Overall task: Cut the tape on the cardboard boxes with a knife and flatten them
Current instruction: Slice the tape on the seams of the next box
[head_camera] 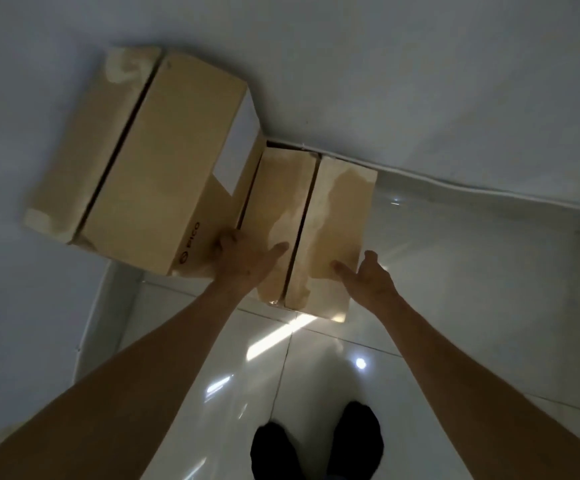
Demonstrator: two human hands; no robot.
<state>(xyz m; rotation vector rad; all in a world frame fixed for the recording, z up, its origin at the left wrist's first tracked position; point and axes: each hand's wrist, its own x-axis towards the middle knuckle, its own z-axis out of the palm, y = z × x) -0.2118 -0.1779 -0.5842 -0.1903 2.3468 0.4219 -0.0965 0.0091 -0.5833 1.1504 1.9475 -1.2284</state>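
Farthest left, a large cardboard box (150,161) stands in the corner where two pale walls (420,64) meet. Its top flaps are closed, with a dark seam running lengthwise between them, and patches of torn paper show at its left corners. A white label sits on its right side, and dark lettering is printed near its closest corner.

Just beside it, touching its right side, stands a smaller cardboard box (330,216) on the glossy white tiled floor (454,289). Its two top flaps are also closed, with a dark seam between them and pale scuffed streaks where the surface has been peeled.

The left arm reaches forward from the lower left, bare and nearly straight. The left hand (243,258) lies at the near left edge of the smaller box: its fingers curl down into the gap between the two boxes while the thumb stretches across the top flap, so it grips that edge.

The right arm comes in from the lower right, also extended. The right hand (368,275) is at the near right corner of the same box, thumb resting on the top flap; the fingers pass down the far side, and whether they are curled I cannot tell.

Below, between the arms, two dark-socked feet (316,445) stand on the tiles.
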